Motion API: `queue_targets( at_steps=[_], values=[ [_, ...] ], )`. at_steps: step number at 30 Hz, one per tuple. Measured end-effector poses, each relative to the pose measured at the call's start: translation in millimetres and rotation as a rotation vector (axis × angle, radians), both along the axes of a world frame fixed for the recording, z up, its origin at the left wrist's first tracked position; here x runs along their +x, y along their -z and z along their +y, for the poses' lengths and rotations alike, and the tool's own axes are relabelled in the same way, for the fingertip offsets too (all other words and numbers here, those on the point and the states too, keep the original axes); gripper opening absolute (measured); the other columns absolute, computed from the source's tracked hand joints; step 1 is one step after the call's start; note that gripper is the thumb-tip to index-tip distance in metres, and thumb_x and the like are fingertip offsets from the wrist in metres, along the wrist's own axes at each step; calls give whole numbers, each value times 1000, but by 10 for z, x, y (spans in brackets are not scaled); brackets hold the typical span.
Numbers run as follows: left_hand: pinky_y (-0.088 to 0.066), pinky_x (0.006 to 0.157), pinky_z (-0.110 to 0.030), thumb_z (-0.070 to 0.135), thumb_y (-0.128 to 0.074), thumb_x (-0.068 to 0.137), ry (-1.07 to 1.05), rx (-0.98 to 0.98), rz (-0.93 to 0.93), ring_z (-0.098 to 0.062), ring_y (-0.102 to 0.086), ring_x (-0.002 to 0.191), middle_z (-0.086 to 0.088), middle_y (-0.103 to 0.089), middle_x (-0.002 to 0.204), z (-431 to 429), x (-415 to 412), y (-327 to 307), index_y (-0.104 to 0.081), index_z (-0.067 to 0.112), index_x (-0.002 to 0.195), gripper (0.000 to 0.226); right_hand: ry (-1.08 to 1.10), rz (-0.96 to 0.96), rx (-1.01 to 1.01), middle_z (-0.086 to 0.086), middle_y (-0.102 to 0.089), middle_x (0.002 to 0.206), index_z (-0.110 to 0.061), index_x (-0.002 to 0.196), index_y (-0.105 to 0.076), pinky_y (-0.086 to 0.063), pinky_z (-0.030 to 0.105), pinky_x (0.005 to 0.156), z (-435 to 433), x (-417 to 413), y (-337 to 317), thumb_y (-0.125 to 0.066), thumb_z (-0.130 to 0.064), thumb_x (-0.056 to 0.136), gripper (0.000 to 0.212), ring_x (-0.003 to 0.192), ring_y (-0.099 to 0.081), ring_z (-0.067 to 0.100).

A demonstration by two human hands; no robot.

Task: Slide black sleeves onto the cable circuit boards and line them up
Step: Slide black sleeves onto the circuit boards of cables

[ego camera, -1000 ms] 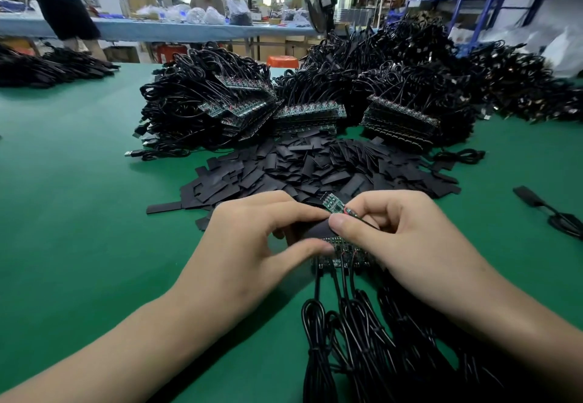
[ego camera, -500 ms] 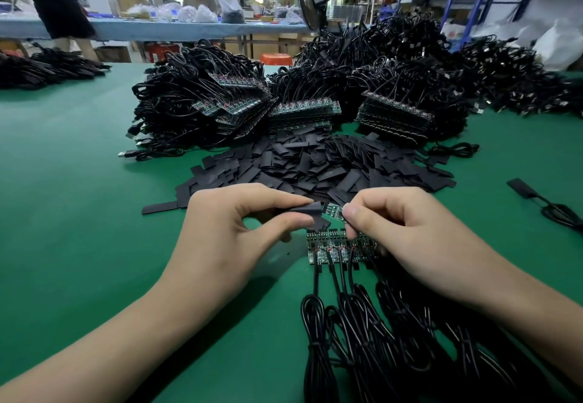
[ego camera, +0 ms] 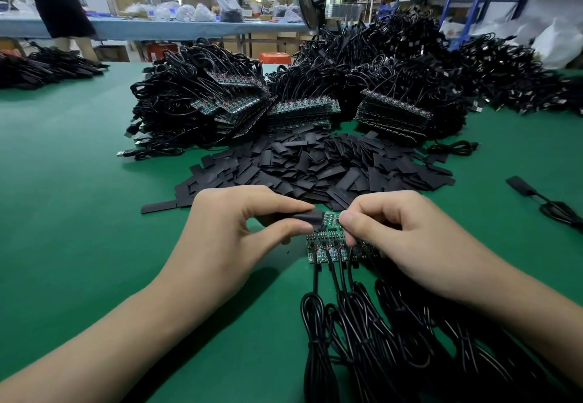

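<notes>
Since the green table (ego camera: pixel 79 213) carries far more bare boards than covered ones, progress reads as early.

Back of table: three large stacks of cabled boards (ego camera: pixel 303 109), coils behind, green board edges exposed, no sleeves visible on them. Judged untouched.

Mid table: heap of loose black sleeves (ego camera: pixel 315 163), flat, spread wide just in front of the stacks. Supply is ample.

Near edge: bundle of coiled cables (ego camera: pixel 362 339) running from the wearer toward the hands, each lead ending in a board.

Hands: left hand (ego camera: pixel 233 232) and right hand (ego camera: pixel 400 232) are drawn close together above the bundle's far end, fingertips nearly meeting.

Under the hands: row of bare boards (ego camera: pixel 328 248) lying side by side on the table, ends roughly level, leads pointing toward the wearer. At least four show; more may sit beneath the right hand, cannot tell. None in this row is sleeved.

Far right: one sleeved cable (ego camera: pixel 522 185) lies alone, well apart from the rest. The only finished piece in view.

In hand: sleeve (ego camera: pixel 310 216) pinched between left thumb and forefinger, open mouth facing right. Board (ego camera: pixel 331 218) pinched by the right fingertips, its free end at the sleeve mouth; whether it has entered cannot be told.

Judgement: this board is at insertion. The row, then the stacks, remain, and so does lining up.
</notes>
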State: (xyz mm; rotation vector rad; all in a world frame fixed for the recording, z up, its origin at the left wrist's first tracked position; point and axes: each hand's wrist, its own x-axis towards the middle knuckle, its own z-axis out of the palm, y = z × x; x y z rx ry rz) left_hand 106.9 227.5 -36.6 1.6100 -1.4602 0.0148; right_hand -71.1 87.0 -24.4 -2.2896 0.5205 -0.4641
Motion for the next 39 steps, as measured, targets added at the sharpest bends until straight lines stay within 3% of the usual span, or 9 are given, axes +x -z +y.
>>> queue_targets(
  at_steps=[3,12,17,22,24,26,30,35,39],
  values=[
    [-51,71,-13,42,-76,76,0,4,29,-3,-70,72,17,-75,77,7,-8,2,-83,29,98,26,-2,21,-52,-11,-38,49,-25,75,-66,-28,21,47,21,-5,1,-54,-44,97,32,46,-31,5],
    [-55,72,-25,34,-80,81,39,-8,-302,-5,-69,76,10,-73,88,-4,36,-6,-82,22,105,27,-16,40,1,-9,-36,50,-27,77,-69,-26,24,48,1,-10,-14,-53,-48,96,33,47,-30,6],
    [-53,75,-20,37,-76,84,86,-5,-238,1,-66,79,14,-71,88,9,-12,8,-81,24,107,27,-56,34,-38,-9,-41,49,-31,77,-70,-29,23,47,49,5,21,-55,-47,96,30,45,-33,6],
    [-50,77,-19,37,-77,86,58,-32,-151,-4,-67,81,14,-72,87,2,-38,5,-81,26,106,23,-29,-119,11,-4,-60,66,-33,90,-68,-43,37,63,45,24,41,-60,-45,92,15,60,-50,8],
    [-51,77,-20,36,-78,83,20,-41,-76,-7,-68,82,12,-73,86,-4,-34,6,-82,26,103,23,-1,-232,-4,-7,-65,71,-33,93,-65,-47,36,66,30,12,37,-68,-37,93,5,65,-57,10],
    [-51,78,-21,36,-77,80,5,-45,13,-11,-69,83,10,-74,85,-5,-30,12,-82,26,101,24,13,-299,-146,-8,-68,77,-32,89,-66,-49,33,66,34,-8,28,-72,-25,94,10,72,-63,13],
    [-50,76,-19,38,-76,78,30,-35,129,-15,-69,85,10,-75,85,-10,-31,29,-82,29,97,22,23,-354,-303,-12,-68,75,-29,86,-70,-48,29,61,59,-15,20,-73,-26,90,6,72,-66,14],
    [-50,78,-19,40,-76,79,41,-37,119,-15,-70,86,11,-75,87,-2,-32,30,-80,32,97,20,26,-351,-363,-13,-69,74,-26,87,-74,-50,29,60,59,-24,31,-79,-19,89,9,72,-67,11],
    [-52,79,-21,39,-78,82,41,-24,10,-8,-69,87,13,-73,87,4,-60,30,-81,31,100,19,11,-340,-390,-18,-68,74,-27,86,-74,-43,9,64,95,-6,36,-79,-20,89,9,74,-66,3]
  ],
)
